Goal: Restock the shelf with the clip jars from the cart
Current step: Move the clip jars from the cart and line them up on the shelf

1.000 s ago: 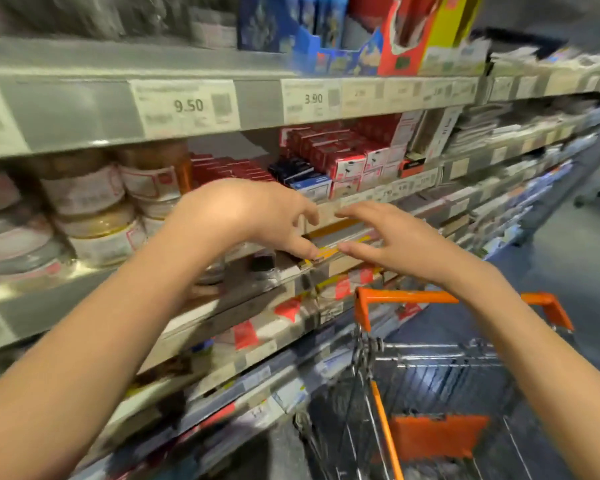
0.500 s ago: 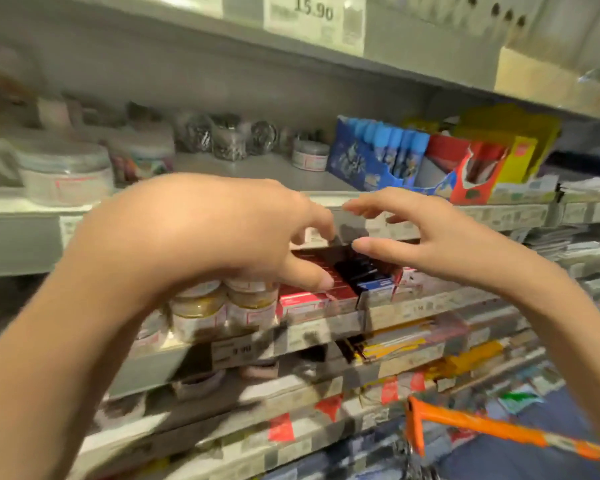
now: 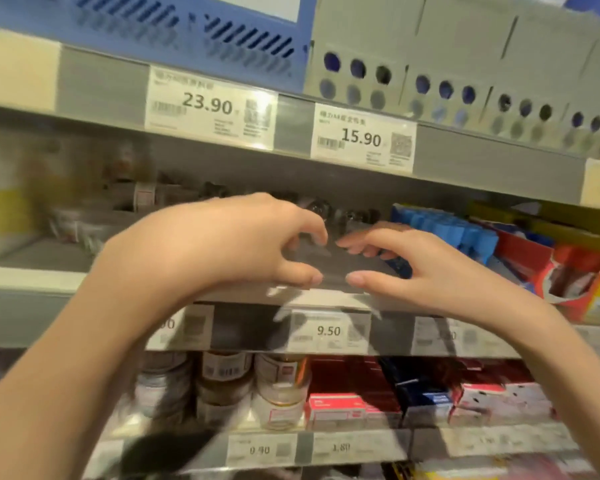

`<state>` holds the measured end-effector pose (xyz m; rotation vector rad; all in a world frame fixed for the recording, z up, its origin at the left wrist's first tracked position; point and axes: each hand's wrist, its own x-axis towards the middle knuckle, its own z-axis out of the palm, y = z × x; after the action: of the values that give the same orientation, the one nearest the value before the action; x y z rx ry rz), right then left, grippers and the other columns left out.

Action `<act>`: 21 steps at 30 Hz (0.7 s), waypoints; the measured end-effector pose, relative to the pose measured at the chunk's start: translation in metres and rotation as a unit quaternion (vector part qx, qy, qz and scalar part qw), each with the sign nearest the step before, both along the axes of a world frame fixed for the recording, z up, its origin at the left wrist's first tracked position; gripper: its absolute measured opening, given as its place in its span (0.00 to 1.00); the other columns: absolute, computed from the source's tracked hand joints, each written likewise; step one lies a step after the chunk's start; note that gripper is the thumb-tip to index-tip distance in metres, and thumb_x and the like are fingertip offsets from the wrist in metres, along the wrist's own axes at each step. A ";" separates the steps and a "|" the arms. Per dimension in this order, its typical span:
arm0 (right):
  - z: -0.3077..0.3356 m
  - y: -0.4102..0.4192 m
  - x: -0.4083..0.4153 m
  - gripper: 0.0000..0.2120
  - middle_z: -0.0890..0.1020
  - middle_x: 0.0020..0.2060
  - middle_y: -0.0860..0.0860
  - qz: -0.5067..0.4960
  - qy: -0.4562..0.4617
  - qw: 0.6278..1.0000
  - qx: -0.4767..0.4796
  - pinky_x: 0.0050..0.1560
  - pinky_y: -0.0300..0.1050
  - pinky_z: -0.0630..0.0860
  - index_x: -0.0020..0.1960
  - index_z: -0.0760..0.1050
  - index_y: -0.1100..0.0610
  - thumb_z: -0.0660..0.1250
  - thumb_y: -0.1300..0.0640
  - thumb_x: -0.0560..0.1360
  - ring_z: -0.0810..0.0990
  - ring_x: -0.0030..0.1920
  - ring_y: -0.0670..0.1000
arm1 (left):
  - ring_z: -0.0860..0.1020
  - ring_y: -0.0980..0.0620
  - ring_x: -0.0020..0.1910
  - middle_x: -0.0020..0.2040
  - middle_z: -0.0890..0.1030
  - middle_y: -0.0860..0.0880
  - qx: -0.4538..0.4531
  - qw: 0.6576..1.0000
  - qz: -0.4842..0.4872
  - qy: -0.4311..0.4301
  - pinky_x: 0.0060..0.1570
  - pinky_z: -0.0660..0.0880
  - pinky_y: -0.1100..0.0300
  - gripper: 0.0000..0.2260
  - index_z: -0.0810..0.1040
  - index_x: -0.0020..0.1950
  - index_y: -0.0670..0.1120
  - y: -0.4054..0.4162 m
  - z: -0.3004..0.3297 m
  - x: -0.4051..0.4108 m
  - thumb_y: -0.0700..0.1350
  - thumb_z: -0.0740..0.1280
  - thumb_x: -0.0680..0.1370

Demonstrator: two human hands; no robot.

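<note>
Presently we hold left hand (image 3: 243, 244) and right hand (image 3: 405, 271) curled, fingertips facing, apparently empty. Clip jars (image 3: 329, 211) stand just beyond them on the shelf (image 3: 32, 275); cart unseen, remainder unknowable.

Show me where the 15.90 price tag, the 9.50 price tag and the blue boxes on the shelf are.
15.90 price tag (image 3: 362, 138): head view, on the printed price.
9.50 price tag (image 3: 329, 330): head view, on the printed price.
blue boxes (image 3: 443, 227): head view, on the tops of the row, right of the hands.
</note>
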<state>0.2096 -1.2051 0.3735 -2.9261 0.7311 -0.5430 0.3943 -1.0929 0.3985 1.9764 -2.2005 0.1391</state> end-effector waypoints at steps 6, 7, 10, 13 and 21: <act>-0.007 -0.018 0.037 0.22 0.72 0.54 0.31 0.043 0.008 0.999 0.031 0.61 0.43 0.72 0.59 0.63 0.28 0.55 0.26 0.66 0.71 0.57 0.34 | 0.68 0.65 0.49 0.52 0.72 0.64 -0.044 0.998 0.032 0.033 0.44 0.63 0.70 0.18 0.67 0.64 0.65 -0.010 -0.006 0.034 0.58 0.65 0.75; -0.008 -0.019 0.042 0.21 0.72 0.54 0.31 0.049 0.011 0.998 0.035 0.61 0.42 0.71 0.58 0.63 0.27 0.56 0.27 0.66 0.71 0.57 0.34 | 0.67 0.65 0.49 0.54 0.72 0.64 -0.043 0.998 0.040 0.030 0.41 0.63 0.71 0.20 0.66 0.66 0.65 -0.011 -0.007 0.039 0.58 0.65 0.75; -0.006 -0.019 0.059 0.19 0.73 0.55 0.34 0.064 0.011 0.997 0.045 0.61 0.38 0.70 0.58 0.64 0.30 0.61 0.33 0.68 0.71 0.56 0.34 | 0.70 0.65 0.53 0.56 0.72 0.63 -0.039 0.997 0.045 0.056 0.43 0.66 0.74 0.21 0.66 0.66 0.65 -0.008 -0.008 0.056 0.56 0.67 0.75; -0.003 -0.021 0.076 0.18 0.72 0.53 0.33 0.070 0.027 0.995 0.061 0.56 0.32 0.68 0.61 0.66 0.35 0.65 0.41 0.72 0.71 0.53 0.33 | 0.72 0.61 0.58 0.59 0.73 0.60 -0.015 0.994 0.057 0.092 0.55 0.67 0.68 0.22 0.67 0.66 0.62 -0.004 -0.005 0.074 0.54 0.69 0.74; 0.007 -0.037 0.118 0.20 0.72 0.54 0.35 0.090 0.048 0.994 0.041 0.52 0.26 0.67 0.65 0.68 0.41 0.65 0.43 0.74 0.72 0.53 0.35 | 0.74 0.60 0.57 0.56 0.74 0.62 -0.001 0.987 0.100 0.122 0.60 0.71 0.60 0.18 0.69 0.59 0.66 0.010 -0.014 0.114 0.54 0.70 0.73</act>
<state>0.3275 -1.2416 0.3805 -2.9174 0.4787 -0.3493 0.5081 -1.0831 0.3844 2.0856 -1.8510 -0.0722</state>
